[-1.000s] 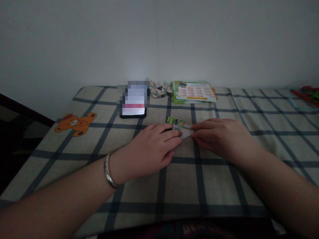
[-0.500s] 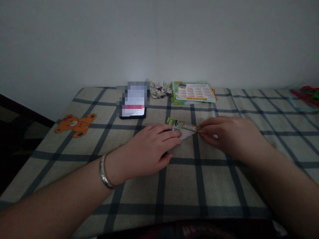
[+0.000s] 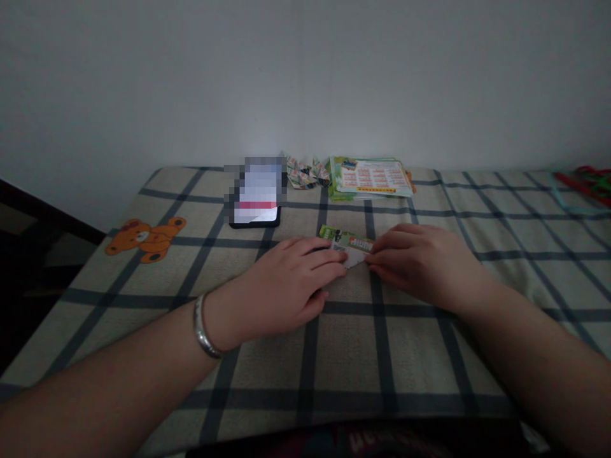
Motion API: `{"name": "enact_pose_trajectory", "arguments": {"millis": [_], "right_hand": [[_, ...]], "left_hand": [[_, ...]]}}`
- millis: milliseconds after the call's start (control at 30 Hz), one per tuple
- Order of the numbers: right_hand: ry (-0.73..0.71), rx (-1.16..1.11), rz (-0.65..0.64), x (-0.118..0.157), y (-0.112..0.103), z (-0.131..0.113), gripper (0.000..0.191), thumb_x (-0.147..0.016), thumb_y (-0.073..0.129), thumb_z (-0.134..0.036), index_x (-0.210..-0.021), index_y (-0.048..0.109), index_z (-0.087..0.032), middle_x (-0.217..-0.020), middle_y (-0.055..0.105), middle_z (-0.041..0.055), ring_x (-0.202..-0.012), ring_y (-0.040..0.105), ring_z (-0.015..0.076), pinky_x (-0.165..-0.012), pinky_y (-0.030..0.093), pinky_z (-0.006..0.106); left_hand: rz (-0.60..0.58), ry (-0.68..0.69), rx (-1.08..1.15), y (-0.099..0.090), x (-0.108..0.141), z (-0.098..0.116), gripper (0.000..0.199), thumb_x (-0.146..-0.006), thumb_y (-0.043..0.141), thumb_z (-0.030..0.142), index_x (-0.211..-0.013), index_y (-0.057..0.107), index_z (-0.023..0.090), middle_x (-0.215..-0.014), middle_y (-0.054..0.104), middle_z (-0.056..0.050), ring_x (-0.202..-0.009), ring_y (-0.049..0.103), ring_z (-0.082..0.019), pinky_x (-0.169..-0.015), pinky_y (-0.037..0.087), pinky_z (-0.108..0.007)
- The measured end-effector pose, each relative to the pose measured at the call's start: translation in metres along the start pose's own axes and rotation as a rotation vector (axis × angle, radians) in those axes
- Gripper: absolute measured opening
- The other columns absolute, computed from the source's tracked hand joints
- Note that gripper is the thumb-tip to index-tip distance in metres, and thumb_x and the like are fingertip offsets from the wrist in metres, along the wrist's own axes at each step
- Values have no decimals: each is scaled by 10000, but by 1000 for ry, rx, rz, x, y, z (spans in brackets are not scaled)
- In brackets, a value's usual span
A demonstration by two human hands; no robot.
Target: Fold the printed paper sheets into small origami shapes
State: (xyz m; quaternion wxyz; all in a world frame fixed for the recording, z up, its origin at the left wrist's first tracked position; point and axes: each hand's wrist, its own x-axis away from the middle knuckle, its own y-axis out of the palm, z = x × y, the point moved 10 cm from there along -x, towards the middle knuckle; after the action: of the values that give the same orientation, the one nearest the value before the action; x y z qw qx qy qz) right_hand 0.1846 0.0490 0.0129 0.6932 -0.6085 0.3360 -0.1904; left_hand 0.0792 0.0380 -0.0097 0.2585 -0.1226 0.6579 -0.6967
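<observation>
A small folded paper, green and white with print, lies on the checked cloth between my hands. My left hand, with a silver bangle at the wrist, rests flat with its fingertips on the paper's left part, fingers slightly apart. From the right, my right hand pinches the paper's right end between thumb and fingers, which hide that end. The two hands do not touch.
Behind the paper are a phone with a lit screen, folded paper pieces and a stack of printed sheets. An orange bear cutout lies left. Red and green items sit far right, and a wall rises behind.
My right hand has moved a little left along the paper and now covers its right tip. My left hand has stayed nearly still.
</observation>
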Motion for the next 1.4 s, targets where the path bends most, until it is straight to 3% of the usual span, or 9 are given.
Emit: {"name": "enact_pose_trajectory", "arguments": {"millis": [133, 333, 567, 700, 833, 1067, 1267, 1400], "right_hand": [[68, 56, -98, 3, 5, 10, 245, -941, 530, -291, -896, 755, -204, -910, 709, 55, -829, 643, 210, -687, 480, 341], [125, 53, -123, 5, 6, 17, 226, -921, 548, -285, -854, 742, -190, -907, 704, 57, -821, 649, 222, -700, 498, 360], [114, -85, 19, 2, 2, 21, 214, -928, 537, -257, -858, 721, -171, -1042, 719, 78, -966, 642, 238, -854, 512, 380], [205, -167, 42, 2, 11, 32, 138, -874, 593, -240, -933, 697, -171, -1044, 717, 82, -971, 646, 244, -881, 514, 396], [249, -214, 44, 0, 16, 33, 261, -863, 597, -266, -1088, 669, -155, -1050, 705, 97, -981, 641, 258, -875, 521, 417], [199, -235, 76, -3, 16, 24, 387, -812, 564, -154, -1191, 640, -153, -1092, 695, 98, -1022, 626, 260, -910, 510, 415], [189, -278, 128, -6, 17, 23, 452, -818, 586, -183, -1269, 576, -148, -1154, 672, 114, -1071, 614, 255, -944, 496, 404], [214, -304, 155, -5, 16, 26, 456, -820, 608, -220, -1268, 555, -151, -1192, 664, 119, -1098, 604, 263, -969, 483, 421]], "left_hand": [[5, 15, 15, -1, 0, 1, 384, -913, 513, 237, -1294, 555, 209, -1426, 535, 2, -1327, 428, -236, -1118, 365, -447], [-1, 6, 29, 0, 1, -1, 357, -918, 510, 233, -1270, 566, 215, -1426, 534, 1, -1330, 426, -237, -1119, 356, -446], [49, 42, 31, 0, -1, -2, 325, -906, 516, 203, -1224, 578, 221, -1364, 576, 0, -1292, 457, -213, -1112, 363, -415], [73, 75, 19, -1, 0, -1, 290, -910, 505, 189, -1182, 602, 215, -1316, 601, -12, -1262, 478, -223, -1094, 384, -416], [102, 73, 11, -3, 0, -3, 250, -904, 523, 190, -1136, 616, 184, -1268, 616, -39, -1233, 498, -226, -1088, 397, -405], [124, -43, -5, -7, -3, -15, 205, -879, 602, 249, -1054, 612, 142, -1179, 632, -86, -1140, 554, -245, -1020, 454, -430], [171, -121, -51, -11, -2, -20, 399, -897, 580, 258, -1283, 549, 163, -1268, 596, -93, -1202, 521, -253, -1089, 397, -466], [159, -90, -79, -10, -5, -16, 361, -926, 563, 276, -1278, 570, 196, -1254, 619, -66, -1166, 553, -232, -1066, 417, -450]]}}
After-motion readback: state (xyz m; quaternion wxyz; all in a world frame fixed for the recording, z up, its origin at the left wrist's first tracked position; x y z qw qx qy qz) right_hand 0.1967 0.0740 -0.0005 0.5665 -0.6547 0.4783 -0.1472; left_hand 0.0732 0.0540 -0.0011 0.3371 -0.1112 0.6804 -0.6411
